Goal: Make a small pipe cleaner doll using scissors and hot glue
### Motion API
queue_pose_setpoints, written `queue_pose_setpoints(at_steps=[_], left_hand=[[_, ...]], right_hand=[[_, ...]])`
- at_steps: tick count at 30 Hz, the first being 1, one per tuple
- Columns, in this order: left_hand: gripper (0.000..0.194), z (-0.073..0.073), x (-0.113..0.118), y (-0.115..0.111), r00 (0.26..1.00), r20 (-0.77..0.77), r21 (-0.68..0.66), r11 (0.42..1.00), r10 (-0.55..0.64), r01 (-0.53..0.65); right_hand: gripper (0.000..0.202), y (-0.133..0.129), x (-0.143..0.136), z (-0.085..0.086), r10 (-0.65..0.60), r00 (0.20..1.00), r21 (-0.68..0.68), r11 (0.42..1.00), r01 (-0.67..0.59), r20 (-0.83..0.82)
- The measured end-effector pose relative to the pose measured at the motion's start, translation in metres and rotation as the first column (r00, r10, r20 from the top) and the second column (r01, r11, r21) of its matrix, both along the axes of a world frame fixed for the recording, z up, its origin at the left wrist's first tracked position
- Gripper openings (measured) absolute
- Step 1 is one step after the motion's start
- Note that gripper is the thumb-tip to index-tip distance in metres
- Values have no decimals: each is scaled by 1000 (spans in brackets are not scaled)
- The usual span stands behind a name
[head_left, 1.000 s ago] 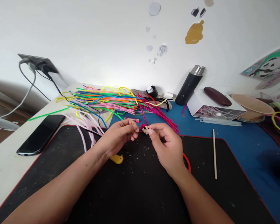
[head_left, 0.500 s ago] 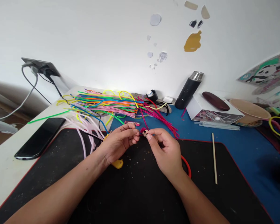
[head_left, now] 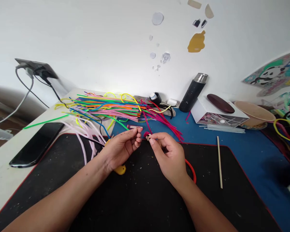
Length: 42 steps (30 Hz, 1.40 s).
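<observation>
Our right hand [head_left: 171, 156] still pinches the magenta piece [head_left: 146, 133]; handling continues. Whether our left hand [head_left: 123, 146] grips anything, we cannot tell.

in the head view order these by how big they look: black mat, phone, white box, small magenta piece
1. Black mat
2. Phone and white box: too alike to rank
3. Small magenta piece

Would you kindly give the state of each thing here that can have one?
Small piece: pinched in right hand
Left hand: half-curled, grip unclear
Phone: flat, screen dark
Flask: capped
Plugs: plugged in
Pipe cleaners: heaped, loose
Stick: lying mostly on mat
Red piece: curved, partly hidden
</observation>
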State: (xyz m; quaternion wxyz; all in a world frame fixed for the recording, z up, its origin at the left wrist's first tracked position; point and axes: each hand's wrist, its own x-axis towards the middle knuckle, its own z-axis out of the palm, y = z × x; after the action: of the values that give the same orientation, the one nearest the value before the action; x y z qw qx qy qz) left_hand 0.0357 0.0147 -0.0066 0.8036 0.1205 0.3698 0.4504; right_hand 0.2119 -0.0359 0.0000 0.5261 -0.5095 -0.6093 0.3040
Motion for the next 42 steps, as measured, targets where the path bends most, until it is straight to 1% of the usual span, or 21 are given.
queue_pose_setpoints(at_steps=[6,13,16,20,23,27,30,36,42], left_hand=[[30,10,1,1,1000,26,-68,998,8,-6],[22,6,-3,1,997,76,4,1000,-16,16],[24,7,-4,1,995,98,-5,1000,1,0],[29,11,-2,1,992,104,-42,997,64,-60],[32,9,1,-1,989,127,-21,997,71,-68],[42,6,4,-6,976,217,66,997,13,-28],[47,6,6,-11,970,240,99,995,-28,4],[52,5,10,-18,962,267,109,994,-47,18],[59,2,15,-23,956,288,108,994,-60,30]], right_hand=[[13,-1,1,-1,7,1000,-15,1000,-7,30],[13,0,1,-4,-12,998,-1,1000,12,55],[14,0,0,-4,-12,997,-8,1000,13,75],[11,0,0,-3,-17,995,34,999,13,97],[11,-1,-1,-3,-12,991,60,998,4,131],[14,-4,-6,-6,38,976,69,996,-54,213],[15,-7,-10,-11,91,959,64,992,-112,269],[15,-11,-16,-18,157,918,77,977,-197,364],[16,-11,-18,-19,183,885,86,966,-242,429]])
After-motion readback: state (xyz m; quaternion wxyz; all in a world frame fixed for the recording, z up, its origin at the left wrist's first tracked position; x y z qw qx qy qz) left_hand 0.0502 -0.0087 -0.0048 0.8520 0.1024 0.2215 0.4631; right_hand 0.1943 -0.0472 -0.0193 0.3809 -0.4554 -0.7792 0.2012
